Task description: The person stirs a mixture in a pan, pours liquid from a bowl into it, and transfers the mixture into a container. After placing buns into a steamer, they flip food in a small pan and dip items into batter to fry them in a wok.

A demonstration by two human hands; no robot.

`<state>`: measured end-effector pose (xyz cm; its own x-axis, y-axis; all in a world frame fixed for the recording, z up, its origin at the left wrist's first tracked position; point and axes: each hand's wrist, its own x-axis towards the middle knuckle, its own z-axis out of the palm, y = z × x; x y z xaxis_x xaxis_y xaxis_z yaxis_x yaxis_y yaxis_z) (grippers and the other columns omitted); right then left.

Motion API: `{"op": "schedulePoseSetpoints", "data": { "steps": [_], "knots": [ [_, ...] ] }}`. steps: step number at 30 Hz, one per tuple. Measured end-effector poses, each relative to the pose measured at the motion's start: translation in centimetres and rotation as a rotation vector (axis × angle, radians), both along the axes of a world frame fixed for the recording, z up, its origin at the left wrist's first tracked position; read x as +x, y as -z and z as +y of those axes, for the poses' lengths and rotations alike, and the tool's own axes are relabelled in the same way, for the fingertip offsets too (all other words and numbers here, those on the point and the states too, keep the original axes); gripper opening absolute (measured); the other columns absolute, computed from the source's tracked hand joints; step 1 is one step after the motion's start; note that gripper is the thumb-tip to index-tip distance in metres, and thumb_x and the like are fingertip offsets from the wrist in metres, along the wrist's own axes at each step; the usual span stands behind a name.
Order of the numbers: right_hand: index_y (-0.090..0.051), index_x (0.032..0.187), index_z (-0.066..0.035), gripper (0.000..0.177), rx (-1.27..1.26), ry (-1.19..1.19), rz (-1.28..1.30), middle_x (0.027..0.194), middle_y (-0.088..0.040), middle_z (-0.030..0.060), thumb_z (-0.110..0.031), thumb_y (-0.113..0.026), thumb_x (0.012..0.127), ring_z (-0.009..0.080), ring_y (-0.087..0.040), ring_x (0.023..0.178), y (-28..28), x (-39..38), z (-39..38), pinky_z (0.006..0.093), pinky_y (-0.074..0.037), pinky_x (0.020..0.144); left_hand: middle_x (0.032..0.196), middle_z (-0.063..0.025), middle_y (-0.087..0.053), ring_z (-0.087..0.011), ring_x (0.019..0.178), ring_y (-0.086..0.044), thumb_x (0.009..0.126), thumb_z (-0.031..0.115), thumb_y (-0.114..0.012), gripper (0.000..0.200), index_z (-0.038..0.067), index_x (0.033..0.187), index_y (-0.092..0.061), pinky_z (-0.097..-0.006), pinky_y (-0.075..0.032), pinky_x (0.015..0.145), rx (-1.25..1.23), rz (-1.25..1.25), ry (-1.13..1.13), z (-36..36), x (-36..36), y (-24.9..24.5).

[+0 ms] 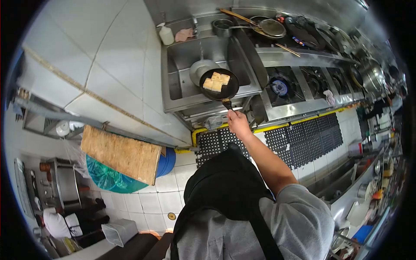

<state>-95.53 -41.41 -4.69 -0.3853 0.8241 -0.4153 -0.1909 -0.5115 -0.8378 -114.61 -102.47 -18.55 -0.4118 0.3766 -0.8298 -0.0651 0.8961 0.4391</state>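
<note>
As the right hand (238,123) grip is clasping the pan (228,89) handle, golden squares (216,81) are lying inside. Pan is hovering over the sink (182,56).

From where I stand, the right hand (238,122) swallows the end of the handle of the frying pan (219,83), so that stretch is hidden. The pan's rim covers part of a metal bowl (200,68) in the sink (182,52). The left hand is out of the picture. A wooden board (121,154) hides most of a blue bin (168,161). The clutter on the far-right counter is too small and smeared to name.
</note>
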Motion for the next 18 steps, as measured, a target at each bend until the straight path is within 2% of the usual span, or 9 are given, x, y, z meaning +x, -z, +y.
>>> {"op": "schedulePoseSetpoints", "data": {
  "steps": [2, 9, 13, 18],
  "knots": [
    [-0.061, 0.093, -0.008, 0.030, 0.077, 0.075, -0.027, 0.062, -0.046, -0.0054, -0.033, -0.061, 0.110, 0.0065, -0.037, 0.046, -2.4, 2.1, -0.9, 0.0276, -0.026, 0.041, 0.109, -0.0207, -0.077, -0.0352, 0.085, -0.076, 0.102, 0.029, -0.065, 0.033, 0.001, 0.119, -0.071, -0.0477, -0.062, 0.072, -0.005, -0.004, 0.052, 1.9, -1.4, 0.4],
    [-0.059, 0.098, -0.005, 0.030, 0.056, 0.205, 0.044, 0.060, -0.042, -0.0046, -0.032, -0.060, 0.111, 0.0059, -0.032, 0.043, -9.9, 11.9, -0.9, 0.0271, -0.023, 0.040, 0.108, -0.0208, -0.077, -0.0353, 0.086, -0.076, 0.102, 0.029, -0.065, 0.033, 0.001, 0.118, -0.072, -0.0477, -0.062, 0.072, 0.012, -0.006, 0.168, 9.6, -4.1, 0.6],
    [-0.059, 0.098, -0.005, 0.030, 0.063, 0.309, -0.004, 0.060, -0.043, -0.0047, -0.031, -0.061, 0.111, 0.0057, -0.032, 0.043, -11.5, 17.0, 0.3, 0.0275, -0.023, 0.039, 0.108, -0.0208, -0.077, -0.0354, 0.086, -0.076, 0.101, 0.029, -0.065, 0.033, 0.001, 0.117, -0.072, -0.0477, -0.062, 0.073, 0.033, 0.003, 0.196, 14.3, -4.1, -0.1],
    [-0.060, 0.096, -0.004, 0.031, 0.072, 0.386, -0.110, 0.060, -0.045, -0.0044, -0.032, -0.062, 0.110, 0.0067, -0.036, 0.043, -9.5, 23.6, 4.2, 0.0287, -0.025, 0.039, 0.107, -0.0209, -0.077, -0.0355, 0.086, -0.076, 0.101, 0.029, -0.065, 0.033, 0.001, 0.116, -0.072, -0.0477, -0.061, 0.073, 0.031, 0.003, 0.204, 18.3, -1.9, -1.5]
  ]
}}
